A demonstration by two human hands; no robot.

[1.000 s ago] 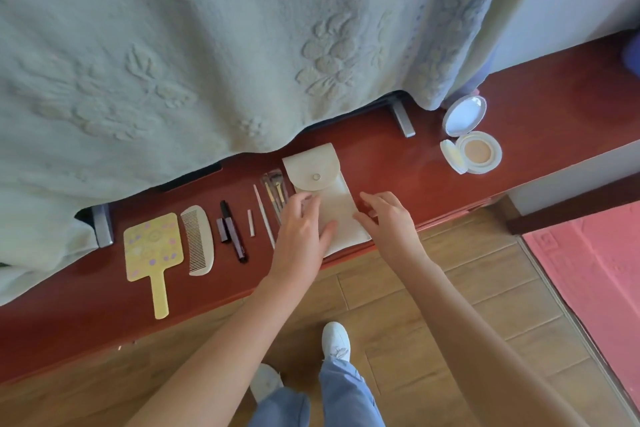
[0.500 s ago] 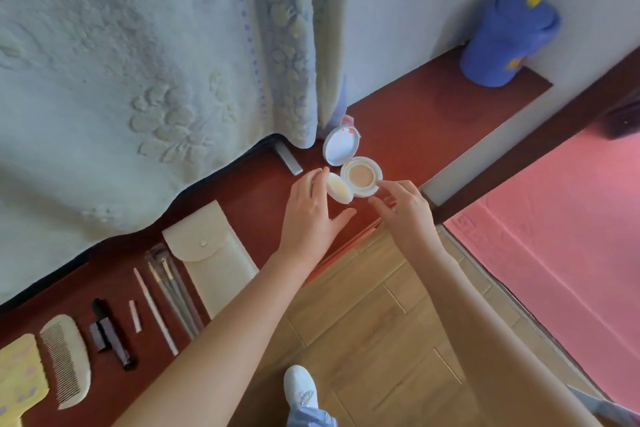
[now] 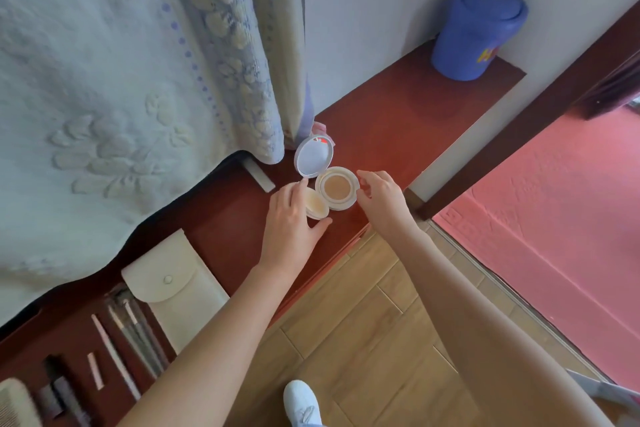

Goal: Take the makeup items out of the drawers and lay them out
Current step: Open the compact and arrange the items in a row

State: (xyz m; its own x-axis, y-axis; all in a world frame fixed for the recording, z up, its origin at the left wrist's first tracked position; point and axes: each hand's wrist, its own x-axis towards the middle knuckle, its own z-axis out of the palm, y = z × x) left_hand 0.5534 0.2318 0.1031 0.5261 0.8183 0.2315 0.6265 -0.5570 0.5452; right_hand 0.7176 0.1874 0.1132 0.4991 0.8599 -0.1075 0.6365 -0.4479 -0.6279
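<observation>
1. Evidently the laying-out is well along. A white fabric pouch with a snap button, a bundle of slim makeup brushes, a thin pink stick and a dark tube lie side by side on the dark red wooden ledge.
2. The item now in hand is the round white cushion compact. It sits open on the ledge near the hem of the pale embossed blanket, with its mirrored lid tilted up.
3. A pale yellow round puff leans against the compact's left side.
4. The left hand has fairly straight fingers against the puff's left edge and its thumb spread below. It brackets the puff rather than closing round it.
5. The right hand is loosely curled with its fingertips just beside the compact's right rim. I cannot tell whether they touch. The two hands are apart, one on each side of the compact.
6. The likely next move is to nudge compact and puff into line with the row. That calls for a light touch so the hinged lid does not flop and the puff does not slide off.
7. A blue lidded plastic tub stands well apart at the far end.
</observation>
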